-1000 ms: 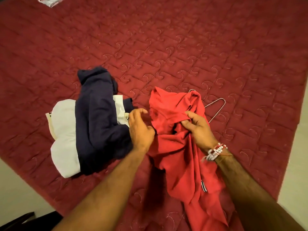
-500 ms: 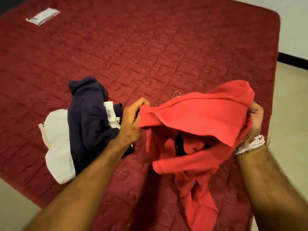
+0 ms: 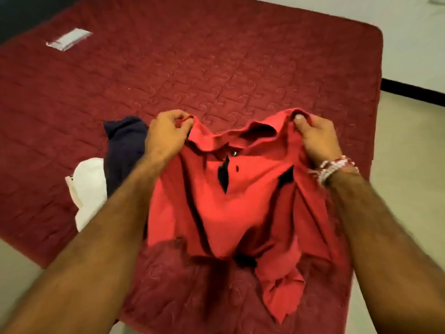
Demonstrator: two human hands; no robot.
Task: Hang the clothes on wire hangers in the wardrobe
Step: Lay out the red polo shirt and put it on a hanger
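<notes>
A red polo shirt (image 3: pixel 231 198) hangs spread out above the bed, collar and button placket facing me. My left hand (image 3: pixel 166 133) pinches its left shoulder and my right hand (image 3: pixel 315 138), with a beaded bracelet on the wrist, pinches its right shoulder. The shirt's lower part droops onto the quilt. To the left lie a dark navy garment (image 3: pixel 125 150) and a white garment (image 3: pixel 89 189), partly behind my left forearm. The wire hanger is hidden behind the shirt.
A dark red quilted bed cover (image 3: pixel 216 56) fills the view. A small silver packet (image 3: pixel 68 41) lies at its far left. Pale floor (image 3: pixel 407 189) runs along the right side, with a black skirting strip at the wall.
Both hands lifted the crumpled red shirt off the bed, moved to its shoulders and spread it open. It now covers the wire hanger that lay beside it.
</notes>
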